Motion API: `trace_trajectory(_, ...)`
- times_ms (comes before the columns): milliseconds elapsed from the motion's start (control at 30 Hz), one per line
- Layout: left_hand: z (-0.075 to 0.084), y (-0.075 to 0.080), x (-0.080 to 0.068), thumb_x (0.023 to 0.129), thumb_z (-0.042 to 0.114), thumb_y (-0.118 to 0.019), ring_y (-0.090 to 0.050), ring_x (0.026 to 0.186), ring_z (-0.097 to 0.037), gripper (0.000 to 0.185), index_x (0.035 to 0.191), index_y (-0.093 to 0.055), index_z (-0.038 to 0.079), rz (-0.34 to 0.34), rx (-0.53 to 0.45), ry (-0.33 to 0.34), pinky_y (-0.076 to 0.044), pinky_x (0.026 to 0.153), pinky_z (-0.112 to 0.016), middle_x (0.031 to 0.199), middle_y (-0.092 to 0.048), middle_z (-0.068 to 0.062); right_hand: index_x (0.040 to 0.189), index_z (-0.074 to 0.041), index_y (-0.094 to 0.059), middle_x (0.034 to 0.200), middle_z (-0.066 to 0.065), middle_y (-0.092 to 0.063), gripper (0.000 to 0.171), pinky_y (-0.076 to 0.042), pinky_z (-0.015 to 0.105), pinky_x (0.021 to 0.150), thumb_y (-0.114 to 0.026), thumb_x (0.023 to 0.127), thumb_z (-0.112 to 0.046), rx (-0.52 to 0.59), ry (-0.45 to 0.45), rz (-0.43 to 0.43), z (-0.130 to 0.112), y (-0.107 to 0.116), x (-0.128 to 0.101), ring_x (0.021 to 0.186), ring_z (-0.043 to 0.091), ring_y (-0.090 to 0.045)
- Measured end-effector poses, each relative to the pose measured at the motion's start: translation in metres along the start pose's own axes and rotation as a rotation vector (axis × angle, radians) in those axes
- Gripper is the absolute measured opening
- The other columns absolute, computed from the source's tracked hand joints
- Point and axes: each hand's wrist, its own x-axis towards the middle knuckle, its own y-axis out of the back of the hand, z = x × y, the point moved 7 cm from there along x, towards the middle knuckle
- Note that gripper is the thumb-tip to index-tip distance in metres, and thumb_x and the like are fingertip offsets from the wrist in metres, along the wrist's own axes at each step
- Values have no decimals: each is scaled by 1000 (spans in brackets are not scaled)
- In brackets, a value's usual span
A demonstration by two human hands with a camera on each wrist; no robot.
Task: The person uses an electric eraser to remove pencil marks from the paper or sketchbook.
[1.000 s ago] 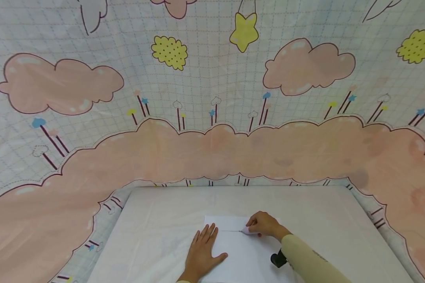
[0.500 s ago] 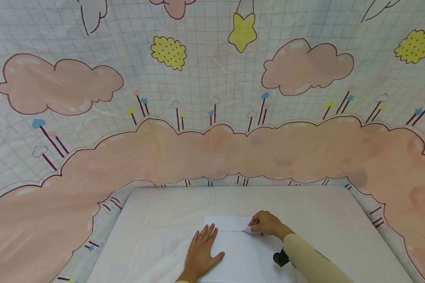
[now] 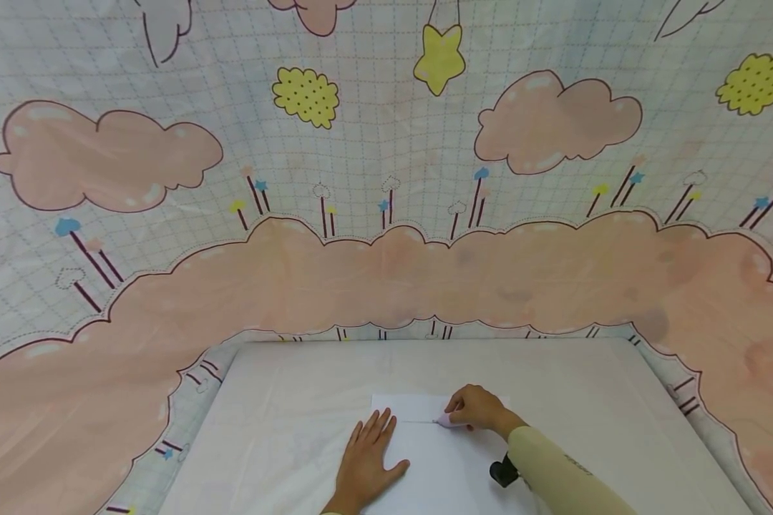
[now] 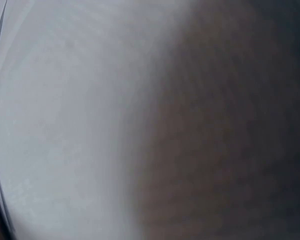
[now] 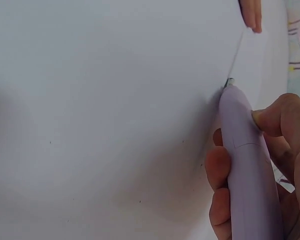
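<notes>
In the head view my left hand [image 3: 368, 458] lies flat on a white sheet of paper [image 3: 441, 479], fingers spread, over its left side. My right hand [image 3: 479, 409] grips a thick, lavender, pen-shaped tool [image 5: 250, 165] low over the paper. The right wrist view shows the thumb on one side of its barrel and the fingers curled round the other. Its small metallic tip [image 5: 230, 81] points toward my left hand and meets the end of a thin dark line [image 5: 236, 52] on the sheet. In the left wrist view a dark blur hides most of the scene.
A white-covered table [image 3: 283, 400] lies under the paper. Behind it hangs a patterned cloth [image 3: 386, 279] with clouds and stars. A black wrist device [image 3: 504, 472] sticks out under my right sleeve. Several tiny dark specks dot the sheet in the right wrist view.
The tool's tip shifted slightly right along the line by half a second ago, then back left to now. My left hand has stayed in place.
</notes>
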Motion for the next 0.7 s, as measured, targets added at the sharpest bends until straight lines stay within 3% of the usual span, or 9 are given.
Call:
trace_trajectory(167,0,-2,1,85,70,-54,-36,144,-24,81,145,-50,16,-24,3,6,-30,116,-48,155,-41,1,91,-10,-76,76,-3,-63,9,-44,22,49,-75,83,-15,-4,2,-3,0,-1,2,52,11,-54)
trace_trajectory(367,0,-2,0,84,70,-55,-38,143,-23,81,144,-52,16,3,4,0,-31,115,-48,154,-43,2,90,-10,-76,81,-1,-64,8,-47,25,52,-76,83,-13,-23,-32,4,5,2,-2,57,13,-57)
trace_trajectory(567,0,-1,1,84,68,-56,-37,144,-23,80,145,-51,16,-29,-9,12,-30,117,-48,155,-43,2,89,-10,-76,81,0,-61,7,-47,26,52,-76,82,-11,-28,-39,8,6,7,-7,56,15,-56)
trace_trajectory(700,0,-1,0,83,70,-56,-39,142,-23,81,143,-53,16,-3,6,5,-31,115,-48,153,-44,1,89,-10,-76,79,-1,-61,6,-47,26,52,-76,83,-11,-28,-36,3,5,6,-7,55,15,-56)
